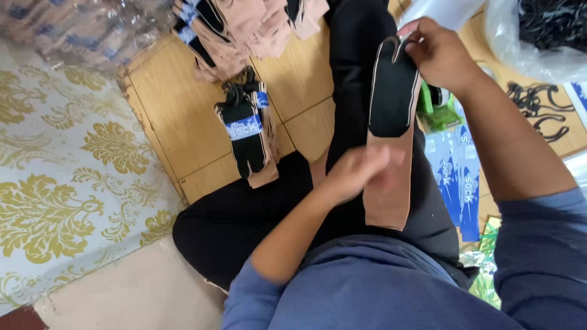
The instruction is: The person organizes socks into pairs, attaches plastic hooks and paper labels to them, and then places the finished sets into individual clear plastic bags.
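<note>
My right hand [437,52] pinches the top end of a tan and black sock [392,98] and holds it up over my lap. The sock hangs down toward my body. My left hand [361,171], blurred, is at the sock's lower tan part [388,205], fingers against it. A finished bundle of black and tan socks with a blue paper band [247,131] lies on the wooden board to the left of my legs.
Loose tan and black socks [244,24] are heaped at the top. Blue paper bands [455,177] lie at right beside a green tape holder [437,110]. Black hangers [538,110] and a plastic bag [538,36] sit at top right. The wooden board [171,110] borders gold-patterned flooring [61,171].
</note>
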